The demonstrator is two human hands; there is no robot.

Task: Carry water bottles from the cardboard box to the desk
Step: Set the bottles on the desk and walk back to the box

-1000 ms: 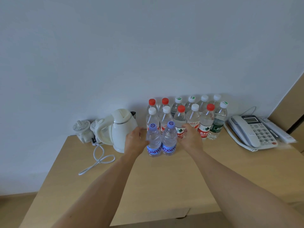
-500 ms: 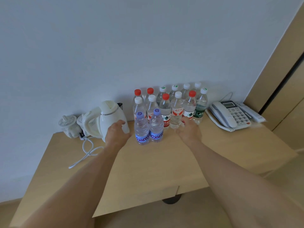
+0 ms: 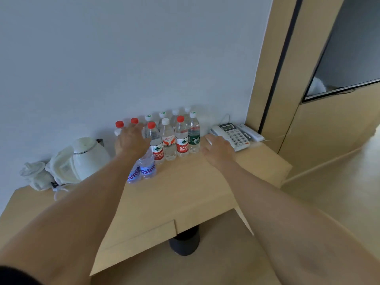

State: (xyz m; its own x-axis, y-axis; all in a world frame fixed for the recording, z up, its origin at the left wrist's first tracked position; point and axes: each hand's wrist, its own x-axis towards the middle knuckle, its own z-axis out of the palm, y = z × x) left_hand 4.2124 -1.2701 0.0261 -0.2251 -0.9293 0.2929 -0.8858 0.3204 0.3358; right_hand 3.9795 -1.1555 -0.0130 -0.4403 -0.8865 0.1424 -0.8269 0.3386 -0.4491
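Observation:
Several water bottles with red and white caps (image 3: 169, 138) stand in rows at the back of the wooden desk (image 3: 185, 192), against the wall. Two blue-labelled bottles (image 3: 147, 170) stand in front of them, partly hidden by my left forearm. My left hand (image 3: 131, 140) hovers in front of the left bottles with relaxed fingers, holding nothing. My right hand (image 3: 217, 150) is open above the desk, right of the bottles and apart from them. The cardboard box is out of view.
A white kettle (image 3: 86, 157) with its cord and a small white item (image 3: 35, 175) sit at the desk's left. A desk phone (image 3: 232, 135) lies at the right, beside a wooden door frame (image 3: 273, 79). A dark round object (image 3: 184, 241) stands under the desk.
Both hands let go of the two blue-labelled bottles and drew apart, the left rising over the rows, the right shifting toward the phone. The view swung right, showing the door.

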